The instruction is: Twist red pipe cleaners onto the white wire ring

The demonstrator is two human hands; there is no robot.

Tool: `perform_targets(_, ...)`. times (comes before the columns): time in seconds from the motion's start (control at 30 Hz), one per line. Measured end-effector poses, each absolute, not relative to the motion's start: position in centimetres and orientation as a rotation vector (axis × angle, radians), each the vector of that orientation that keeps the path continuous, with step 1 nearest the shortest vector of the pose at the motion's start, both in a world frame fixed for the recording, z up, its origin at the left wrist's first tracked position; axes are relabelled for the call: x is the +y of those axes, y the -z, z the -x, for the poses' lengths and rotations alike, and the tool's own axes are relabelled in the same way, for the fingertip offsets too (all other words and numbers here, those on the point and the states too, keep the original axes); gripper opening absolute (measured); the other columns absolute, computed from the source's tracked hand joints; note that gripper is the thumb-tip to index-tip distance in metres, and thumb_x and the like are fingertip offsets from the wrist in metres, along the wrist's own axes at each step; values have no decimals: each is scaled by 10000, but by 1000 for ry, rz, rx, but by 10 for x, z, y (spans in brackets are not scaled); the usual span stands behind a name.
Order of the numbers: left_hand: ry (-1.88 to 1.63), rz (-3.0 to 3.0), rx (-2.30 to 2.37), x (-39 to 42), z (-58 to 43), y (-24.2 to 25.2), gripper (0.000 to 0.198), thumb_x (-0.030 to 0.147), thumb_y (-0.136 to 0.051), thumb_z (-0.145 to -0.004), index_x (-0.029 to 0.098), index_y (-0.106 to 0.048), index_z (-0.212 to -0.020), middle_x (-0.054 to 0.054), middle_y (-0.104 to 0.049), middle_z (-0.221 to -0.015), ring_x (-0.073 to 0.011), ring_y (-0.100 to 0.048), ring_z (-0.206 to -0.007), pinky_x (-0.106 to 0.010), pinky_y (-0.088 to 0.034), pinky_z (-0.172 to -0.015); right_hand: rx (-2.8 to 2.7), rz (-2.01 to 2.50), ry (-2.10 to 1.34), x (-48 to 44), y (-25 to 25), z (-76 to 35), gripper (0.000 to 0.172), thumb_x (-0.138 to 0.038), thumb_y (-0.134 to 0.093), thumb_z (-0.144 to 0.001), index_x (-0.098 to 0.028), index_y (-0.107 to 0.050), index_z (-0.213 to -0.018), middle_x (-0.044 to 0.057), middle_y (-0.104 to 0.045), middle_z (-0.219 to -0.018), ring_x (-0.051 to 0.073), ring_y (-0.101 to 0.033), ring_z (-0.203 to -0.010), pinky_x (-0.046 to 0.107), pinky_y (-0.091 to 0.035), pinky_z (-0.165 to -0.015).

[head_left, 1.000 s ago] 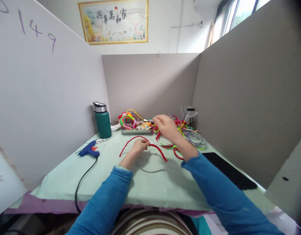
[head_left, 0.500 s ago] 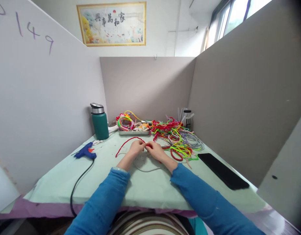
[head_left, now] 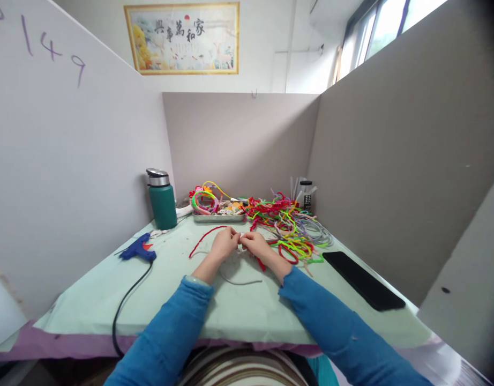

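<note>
Near the table's middle, my left hand [head_left: 226, 242] is closed on a red fuzzy stem [head_left: 202, 240], whose free length arcs out to the left and down to the cloth. My right hand [head_left: 255, 245] meets it fingertip to fingertip, its fingers pinched together. A red piece [head_left: 261, 264] hangs below the right palm. What lies between the fingertips is too small to make out. Beneath both hands a thin grey stem [head_left: 241, 282] curves over the pale green cloth.
A blue glue gun [head_left: 138, 248] and a green bottle [head_left: 162, 203] are at left. Behind the hands sit a metal tray [head_left: 218, 219] of small pieces and a heap of coloured stems [head_left: 287, 220]. A black phone-like slab [head_left: 361, 279] lies at right. Grey partitions enclose the table.
My left hand has turned slightly and covers more of the red stem. More of the red piece shows below my right hand. The grey stem's right end has shifted a little.
</note>
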State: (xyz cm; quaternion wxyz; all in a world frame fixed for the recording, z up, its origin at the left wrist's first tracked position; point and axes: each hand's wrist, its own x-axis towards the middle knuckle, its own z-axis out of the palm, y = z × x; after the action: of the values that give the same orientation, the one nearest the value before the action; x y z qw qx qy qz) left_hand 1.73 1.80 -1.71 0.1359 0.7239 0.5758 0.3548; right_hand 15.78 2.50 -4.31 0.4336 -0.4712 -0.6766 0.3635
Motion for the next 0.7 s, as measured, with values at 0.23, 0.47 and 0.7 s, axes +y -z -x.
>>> perform_targets(0.23,-1084,-2286,1539,16,-17,18,171,195,-500,-809,178,-660,-870,-51,-701,-834,-150,-604,-759,-239,-401,-688,-1451,1146,-1108,24,39,-159,139,-262,-556,-697,-172,-513,-601,-56,-453,-468,62,-350,-331,215,-228,-339)
perform_targets(0.47,-1105,-2347,1520,11,-19,15,269,136,-512,-775,188,-683,-975,-54,-706,-899,-156,-620,-807,-243,-436,-735,-1361,1087,-1207,25,40,-161,129,-259,-567,-665,-174,-496,-599,-67,-442,-469,51,-334,-333,206,-210,-336)
perform_targets(0.7,-1062,-2421,1544,10,-19,15,263,163,-517,-787,195,-716,-955,-71,-705,-950,-177,-622,-868,-255,-445,-781,-1364,1080,-1215,23,38,-161,72,-217,-545,-643,-167,-506,-608,-63,-445,-473,54,-349,-339,210,-227,-341)
